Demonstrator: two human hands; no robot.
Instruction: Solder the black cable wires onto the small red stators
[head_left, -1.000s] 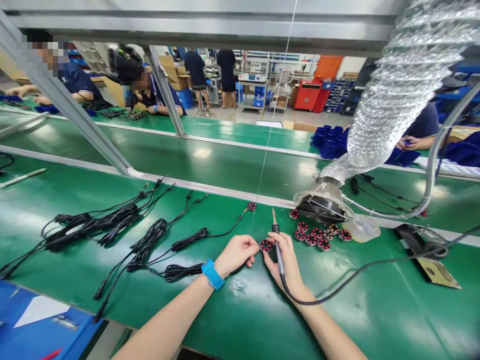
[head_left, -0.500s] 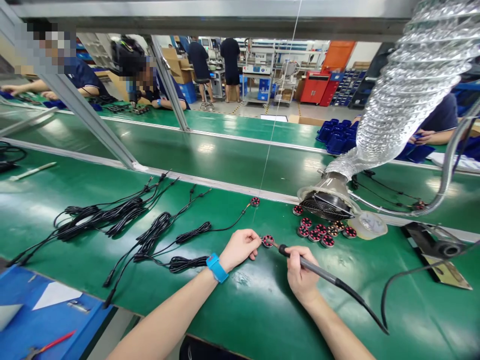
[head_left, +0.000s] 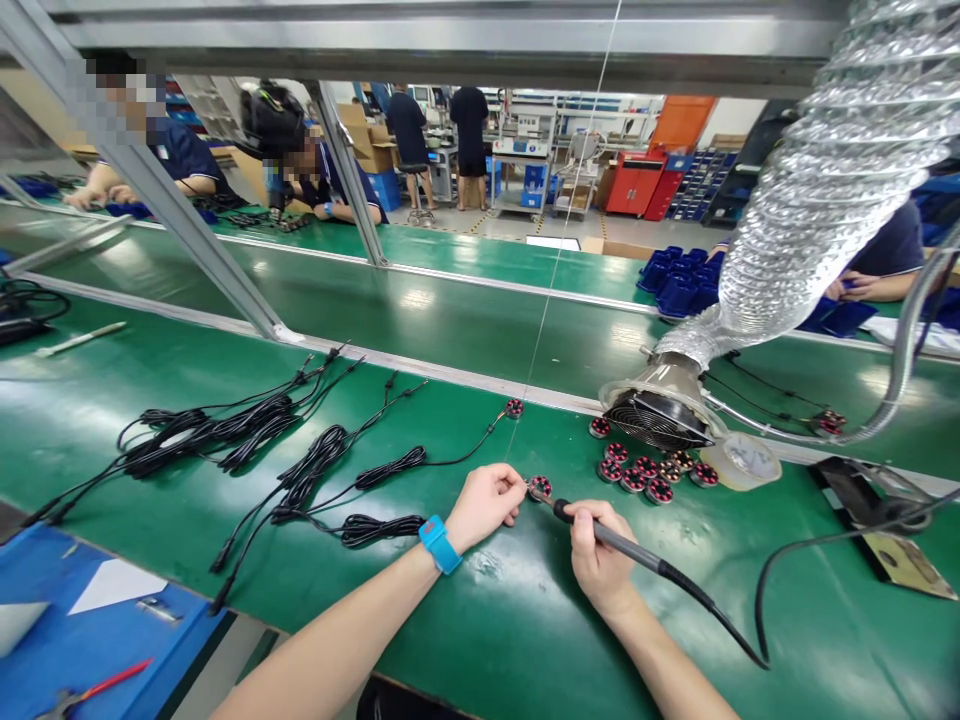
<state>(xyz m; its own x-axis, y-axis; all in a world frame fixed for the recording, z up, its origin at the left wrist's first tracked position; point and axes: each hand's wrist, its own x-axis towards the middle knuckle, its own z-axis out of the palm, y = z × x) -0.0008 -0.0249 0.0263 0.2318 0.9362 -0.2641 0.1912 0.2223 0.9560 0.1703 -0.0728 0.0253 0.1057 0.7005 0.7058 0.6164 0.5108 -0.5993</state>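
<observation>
My right hand (head_left: 602, 550) is closed around the handle of a soldering iron (head_left: 626, 543), its tip at the left part of a round red-and-black part (head_left: 539, 487) lying on the green bench. Just left of that part, my left hand (head_left: 491, 503), with a blue wrist strap (head_left: 439, 545), is pinched; what its fingertips hold is too small to make out. A thin line hangs down behind the fingers. Beyond the hands lies another round part (head_left: 514, 408) joined to a black cable (head_left: 390, 466).
Several round parts (head_left: 646, 467) lie right of centre, below a fan hood (head_left: 660, 412) with a foil duct (head_left: 810, 190). Bundled cables (head_left: 210, 425) cover the left. A metal stand (head_left: 885, 525) is at right, a blue tray (head_left: 112, 640) at lower left. People work beyond.
The iron's tip has shifted slightly left on the round part. The whole view has moved a little; my left hand keeps its pinch beside the part.
</observation>
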